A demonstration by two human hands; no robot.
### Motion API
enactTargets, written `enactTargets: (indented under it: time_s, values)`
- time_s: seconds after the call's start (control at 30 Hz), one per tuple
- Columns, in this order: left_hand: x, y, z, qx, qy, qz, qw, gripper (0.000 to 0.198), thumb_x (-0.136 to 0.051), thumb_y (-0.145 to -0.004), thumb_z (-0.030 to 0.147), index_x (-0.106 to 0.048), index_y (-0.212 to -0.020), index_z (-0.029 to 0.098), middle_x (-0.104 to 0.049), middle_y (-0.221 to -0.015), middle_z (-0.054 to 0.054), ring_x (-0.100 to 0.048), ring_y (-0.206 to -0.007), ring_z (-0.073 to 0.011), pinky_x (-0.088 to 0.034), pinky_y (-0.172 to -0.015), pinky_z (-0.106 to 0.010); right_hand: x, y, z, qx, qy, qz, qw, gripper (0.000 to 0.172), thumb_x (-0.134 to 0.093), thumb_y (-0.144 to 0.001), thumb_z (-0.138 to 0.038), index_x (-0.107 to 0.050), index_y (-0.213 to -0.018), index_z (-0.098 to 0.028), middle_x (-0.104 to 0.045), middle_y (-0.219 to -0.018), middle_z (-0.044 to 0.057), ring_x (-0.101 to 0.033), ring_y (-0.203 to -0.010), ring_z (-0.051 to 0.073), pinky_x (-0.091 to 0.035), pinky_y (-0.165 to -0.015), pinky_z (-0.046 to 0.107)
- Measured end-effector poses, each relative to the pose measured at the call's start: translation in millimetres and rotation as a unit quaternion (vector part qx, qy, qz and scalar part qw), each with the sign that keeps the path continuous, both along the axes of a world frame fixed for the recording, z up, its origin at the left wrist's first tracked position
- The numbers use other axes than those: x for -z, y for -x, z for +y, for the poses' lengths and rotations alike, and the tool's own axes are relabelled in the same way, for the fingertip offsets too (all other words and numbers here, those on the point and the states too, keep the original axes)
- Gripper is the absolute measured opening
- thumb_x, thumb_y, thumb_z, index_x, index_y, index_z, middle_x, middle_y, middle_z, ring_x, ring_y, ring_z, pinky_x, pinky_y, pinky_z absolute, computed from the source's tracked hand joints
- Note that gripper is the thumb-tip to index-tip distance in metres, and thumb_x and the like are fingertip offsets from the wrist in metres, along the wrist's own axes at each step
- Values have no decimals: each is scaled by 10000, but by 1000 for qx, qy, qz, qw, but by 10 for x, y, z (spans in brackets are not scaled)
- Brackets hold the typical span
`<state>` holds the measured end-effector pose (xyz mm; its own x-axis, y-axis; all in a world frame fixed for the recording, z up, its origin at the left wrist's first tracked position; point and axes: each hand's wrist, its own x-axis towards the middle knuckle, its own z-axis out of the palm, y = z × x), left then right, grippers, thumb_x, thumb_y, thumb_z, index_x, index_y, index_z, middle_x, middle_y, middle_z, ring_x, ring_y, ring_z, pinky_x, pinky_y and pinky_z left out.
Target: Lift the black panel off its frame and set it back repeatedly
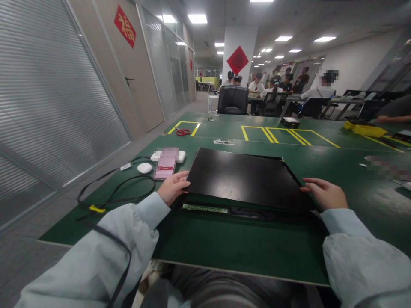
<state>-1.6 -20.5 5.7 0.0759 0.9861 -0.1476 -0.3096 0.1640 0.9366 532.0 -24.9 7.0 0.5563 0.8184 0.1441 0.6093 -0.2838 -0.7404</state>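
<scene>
A flat black panel (pixel 240 177) lies tilted over a dark frame on the green table (pixel 244 248). My left hand (pixel 174 187) pinches the panel's left edge between thumb and fingers. At the right edge, my right hand (pixel 327 194) has its thumb and fingers closed on the panel's side. Below the panel's near edge, a strip of green circuit board (pixel 205 208) shows, with a black strip (pixel 250 213) of the frame beside it. Most of the frame is hidden under the panel.
Left of the panel are a phone (pixel 165 164), a white case (pixel 144 167) and a looped black cable (pixel 117 199). Red scissors (pixel 183 132), a small black box (pixel 290 122) and a yellow tool (pixel 366 129) lie farther back. People sit and stand at distant tables.
</scene>
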Motion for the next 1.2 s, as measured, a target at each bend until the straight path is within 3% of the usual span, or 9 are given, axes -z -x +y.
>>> enactTargets:
  time_s: [0.17, 0.43, 0.63, 0.8, 1.0, 1.2]
  values:
    - [5, 1, -7, 4, -7, 2, 1000, 601, -957, -631, 55, -846, -1218, 123, -844, -843, -37, -793, -684, -195, -663, -579, -259, 16, -10, 7, 0, -10, -21, 1000, 336, -686, -698, -412, -888, -938, -291, -843, -759, 72, -800, -871, 369, -527, -716, 433]
    - [16, 5, 1, 2, -5, -3, 1000, 670, -961, -630, 47, -821, -1282, 110, -851, -857, -51, -805, -711, -209, -656, -592, -264, 68, -87, 15, -18, -20, -18, 999, 285, -703, -704, -348, -894, -906, -287, -851, -765, 56, -764, -685, 309, -513, -641, 411]
    - [33, 14, 0, -2, -5, -1, 1000, 650, -977, -620, 66, -821, -1248, 124, -852, -866, -41, -803, -732, -210, -658, -616, -277, 34, -17, 6, 3, 8, -23, 1000, 279, -688, -725, -338, -891, -911, -296, -860, -803, 61, -783, -791, 340, -516, -691, 431]
    - [26, 12, -3, 0, -6, -5, 1000, 639, -980, -608, 63, -814, -1221, 131, -844, -850, -34, -806, -754, -223, -664, -638, -295, 76, -41, 16, -6, -17, -19, 1000, 240, -676, -695, -377, -866, -835, -332, -847, -761, 49, -804, -891, 366, -531, -728, 443]
    - [7, -3, -14, -5, -4, -8, 1000, 606, -986, -596, 59, -803, -1170, 128, -845, -863, -49, -808, -763, -223, -667, -649, -291, 104, -71, 32, -10, -14, -8, 1000, 273, -662, -652, -409, -868, -814, -333, -851, -761, 39, -805, -867, 370, -535, -732, 459]
    - [27, 3, -20, -12, -4, 15, 1000, 589, -1018, -689, 161, -830, -1246, 130, -843, -900, -69, -791, -733, -221, -634, -575, -277, 101, -48, 23, -6, -24, -1, 1000, 288, -656, -659, -394, -874, -828, -313, -856, -776, 56, -805, -822, 353, -540, -702, 455]
